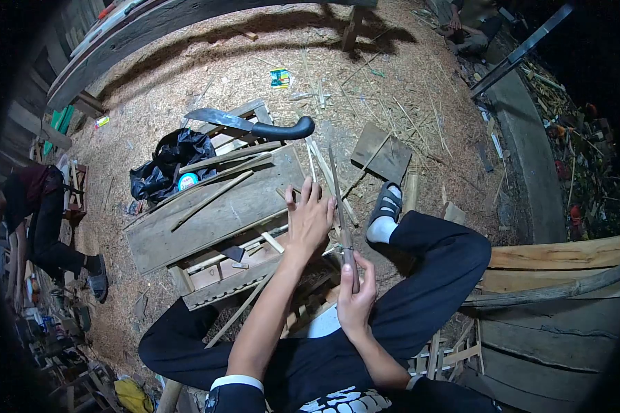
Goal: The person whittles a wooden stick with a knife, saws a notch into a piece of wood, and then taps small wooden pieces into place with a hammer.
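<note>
A long thin knife [339,199] points away from me, its narrow blade running up past my left hand. My right hand [357,294] is wrapped round its handle, thumb on top. Beside the blade, my left hand [311,219] lies palm down over the edge of a wooden board [220,213], fingers spread; whether it touches the blade I cannot tell. Thin wooden strips [213,199] lie on the board. Beyond it, a machete [248,125] with a black curved handle rests on a wooden frame.
A black plastic bag [169,162] sits left of the board. A square wooden piece [381,153] lies near my sandalled foot [386,210]. One person [48,227] is at the left, another [465,31] at the upper right. Planks [551,303] stand at the right.
</note>
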`<state>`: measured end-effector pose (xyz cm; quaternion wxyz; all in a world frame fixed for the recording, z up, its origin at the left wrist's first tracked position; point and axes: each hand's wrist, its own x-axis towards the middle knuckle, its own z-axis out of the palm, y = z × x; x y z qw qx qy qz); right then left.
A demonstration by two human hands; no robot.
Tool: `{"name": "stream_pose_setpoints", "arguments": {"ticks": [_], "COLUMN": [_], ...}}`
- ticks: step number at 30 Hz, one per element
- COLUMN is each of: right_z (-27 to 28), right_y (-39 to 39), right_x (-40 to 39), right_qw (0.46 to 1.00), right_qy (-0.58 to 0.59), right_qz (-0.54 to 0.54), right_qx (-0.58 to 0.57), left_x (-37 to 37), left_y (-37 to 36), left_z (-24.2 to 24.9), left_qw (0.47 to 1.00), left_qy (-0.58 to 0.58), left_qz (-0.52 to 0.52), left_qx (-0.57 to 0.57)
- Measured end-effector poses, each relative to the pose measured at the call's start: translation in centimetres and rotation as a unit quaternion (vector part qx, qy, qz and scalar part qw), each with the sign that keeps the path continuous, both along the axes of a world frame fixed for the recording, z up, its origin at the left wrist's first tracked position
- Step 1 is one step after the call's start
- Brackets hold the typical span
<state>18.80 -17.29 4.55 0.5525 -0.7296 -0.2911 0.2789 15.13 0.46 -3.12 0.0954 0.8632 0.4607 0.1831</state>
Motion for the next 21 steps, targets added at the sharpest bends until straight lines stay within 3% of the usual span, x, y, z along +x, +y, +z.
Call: {"name": "stream_pose_setpoints", "arguments": {"ticks": [8,14,16,17,21], "right_z": [-0.8,-1.0,-1.1,-1.2,-1.0], "right_y": [-0.1,2.1,0.2,-0.2,2.5], "right_x": [0.0,-0.3,-0.2,-0.1,0.1], "right_qw": [0.999,0.998,0.999,1.0,1.0], "right_qy": [-0.048,0.011,-0.018,0.026,-0.017], "right_qz": [0.009,-0.012,-0.009,-0.007,-0.005], "right_qx": [0.007,0.054,0.037,0.015,0.011], "left_x": [0.1,0.1,0.0,0.0,0.3], "left_y": [0.0,-0.3,0.0,0.0,-0.3], "left_z": [-0.2,0.3,0.0,-0.4,-0.5], "left_qw": [0.999,1.0,1.0,0.999,1.0], "left_qy": [-0.019,-0.016,-0.017,-0.028,-0.019], "left_qz": [0.014,0.014,0.013,0.011,0.01], "left_qx": [0.039,0.001,0.006,0.011,0.015]}}
